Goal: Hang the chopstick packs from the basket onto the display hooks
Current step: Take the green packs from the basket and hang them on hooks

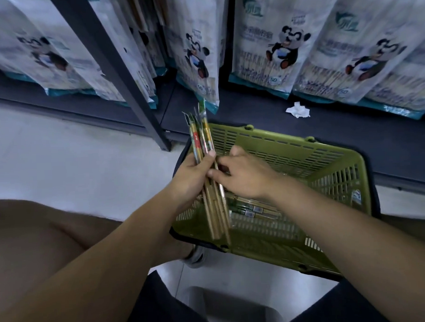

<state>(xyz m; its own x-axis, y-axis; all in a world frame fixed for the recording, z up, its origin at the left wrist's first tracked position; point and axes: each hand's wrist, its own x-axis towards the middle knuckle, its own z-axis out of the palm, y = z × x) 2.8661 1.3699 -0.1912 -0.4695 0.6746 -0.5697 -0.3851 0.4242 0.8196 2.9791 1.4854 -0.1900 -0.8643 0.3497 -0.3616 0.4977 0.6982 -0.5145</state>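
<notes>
Count: 2 hands, 1 basket, 1 held bundle (roughly 4–5 packs, blur blocks an exact count), a few loose packs in the basket, 1 tissue, 6+ hanging bags. Nearest, at 8 o'clock in view: one bare knee (pixel 39 229); one grey shoe (pixel 196 257) shows just beside the basket's near-left corner. Both forearms run in from 6 o'clock and meet over the basket's left edge. Left hand (pixel 190 176): fingers curled round the bundle of chopstick packs (pixel 201 142), gripping it about mid-length. Bundle stands near upright, tops leaning to 11 o'clock, bottoms dropping inside the basket. Packs are thin clear sleeves over pale bamboo sticks, with red, yellow and green print up top and green header tabs. Right hand (pixel 246 176), at 3 o'clock of the left: thumb raised, fingertips against the bundle's right side; can't tell whether it pinches a pack or only touches. Basket (pixel 291 157): olive green slotted plastic with a dark frame, on the pale floor. Loose packs (pixel 252 211) lie flat on its bottom, under the right wrist. Beyond, at 11 o'clock: one dark shelf post (pixel 110 68) angles down to the floor. Dark shelf base (pixel 327 136) runs behind the basket, with one crumpled white tissue (pixel 298 110) on it at 1 o'clock. Farthest: white panda bags (pixel 282 48) with teal bottoms, some marked 50, hang in a row from 10 to 2 o'clock.
</notes>
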